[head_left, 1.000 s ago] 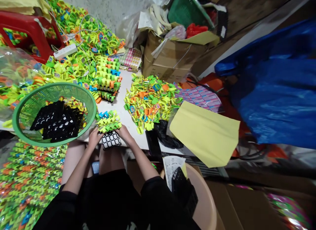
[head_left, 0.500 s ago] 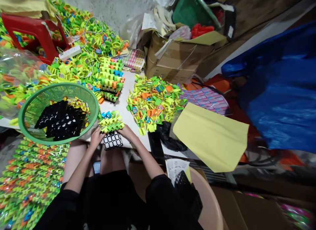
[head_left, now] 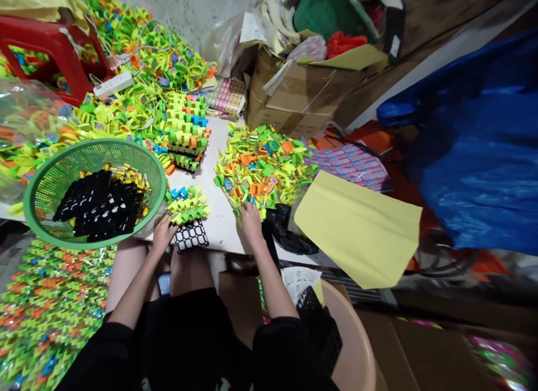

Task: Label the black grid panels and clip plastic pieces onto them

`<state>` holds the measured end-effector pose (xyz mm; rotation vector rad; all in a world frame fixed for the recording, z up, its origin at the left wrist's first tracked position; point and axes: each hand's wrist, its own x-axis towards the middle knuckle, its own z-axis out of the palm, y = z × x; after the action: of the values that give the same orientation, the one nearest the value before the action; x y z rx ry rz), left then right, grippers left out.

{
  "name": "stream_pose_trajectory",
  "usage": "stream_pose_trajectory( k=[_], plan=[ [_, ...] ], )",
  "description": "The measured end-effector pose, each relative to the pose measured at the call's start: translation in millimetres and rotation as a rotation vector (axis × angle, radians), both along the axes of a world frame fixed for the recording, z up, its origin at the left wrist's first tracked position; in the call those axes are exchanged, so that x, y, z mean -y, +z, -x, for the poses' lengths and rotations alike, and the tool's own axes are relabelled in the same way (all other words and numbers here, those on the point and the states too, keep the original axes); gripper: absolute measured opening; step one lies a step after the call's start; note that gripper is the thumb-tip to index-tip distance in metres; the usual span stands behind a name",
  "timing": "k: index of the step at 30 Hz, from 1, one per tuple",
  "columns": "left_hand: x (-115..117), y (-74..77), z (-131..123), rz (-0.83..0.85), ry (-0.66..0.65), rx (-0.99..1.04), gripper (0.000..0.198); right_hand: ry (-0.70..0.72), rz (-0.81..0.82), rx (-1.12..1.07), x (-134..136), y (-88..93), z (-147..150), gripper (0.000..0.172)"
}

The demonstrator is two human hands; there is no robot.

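Observation:
My left hand (head_left: 163,234) is closed on the left edge of a black grid tray (head_left: 191,237) with white cells at the table's front edge. The tray's far part carries rows of yellow, green and blue plastic pieces (head_left: 188,205); its near rows show bare cells. To the right, my right hand (head_left: 252,224) reaches to the near edge of a loose pile of small bright plastic pieces (head_left: 264,167), some like toy watches. Its fingers are bent down among them, and what they pinch, if anything, is hidden.
A green basket (head_left: 31,212) with black trays and small pieces stands left. Filled trays (head_left: 187,130) are stacked behind. Yellow paper (head_left: 361,228) and a black plastic bag (head_left: 290,231) lie right, with a cardboard box (head_left: 302,99) at the back. A red stool (head_left: 71,55) stands back left.
My right hand has left the tray's right edge and moved right to the loose pile. The left hand stays on the tray. The view has shifted slightly.

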<state>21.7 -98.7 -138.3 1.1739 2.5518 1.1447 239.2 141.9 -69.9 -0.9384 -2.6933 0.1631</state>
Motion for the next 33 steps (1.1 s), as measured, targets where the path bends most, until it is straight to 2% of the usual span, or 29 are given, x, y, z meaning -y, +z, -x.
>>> stream_pose_trajectory(
  k=[6, 9, 12, 16, 18, 20, 23, 27, 30, 33],
  plan=[
    [1, 11.3, -2, -0.049, -0.038, 0.031, 0.022, 0.088, -0.085, 0.133, -20, 0.4, -17, 0.035],
    [3, 16.2, -2, -0.116, -0.063, 0.094, 0.03, 0.126, -0.098, 0.156, -21, 1.4, -16, 0.031],
    [4, 15.9, -3, -0.174, -0.103, 0.162, 0.035, 0.131, -0.103, 0.17, -21, 3.2, -16, 0.028],
    [4, 13.0, -2, -0.211, -0.155, 0.151, 0.03, 0.14, -0.04, 0.116, -17, 4.6, -21, 0.028],
    [4, 13.4, -3, -0.216, -0.178, 0.138, 0.025, 0.136, 0.06, 0.0, -10, 2.2, -22, 0.029],
    [4, 15.1, -4, -0.202, -0.186, 0.143, 0.023, 0.089, 0.23, -0.178, 6, -3.9, -17, 0.031],
    [3, 17.6, -6, -0.171, -0.168, 0.157, 0.022, 0.002, 0.564, -0.43, 44, -18.9, 2, 0.034],
    [3, 16.4, -6, -0.157, -0.157, 0.137, 0.021, 0.066, 0.881, -0.528, 99, -37.2, 41, 0.03],
    [3, 13.6, -6, -0.138, -0.164, 0.128, 0.022, 0.113, 0.988, -0.526, 122, -42.3, 62, 0.028],
    [3, 11.9, -5, -0.133, -0.168, 0.123, 0.023, 0.114, 0.992, -0.52, 126, -42.5, 70, 0.027]
  ],
)
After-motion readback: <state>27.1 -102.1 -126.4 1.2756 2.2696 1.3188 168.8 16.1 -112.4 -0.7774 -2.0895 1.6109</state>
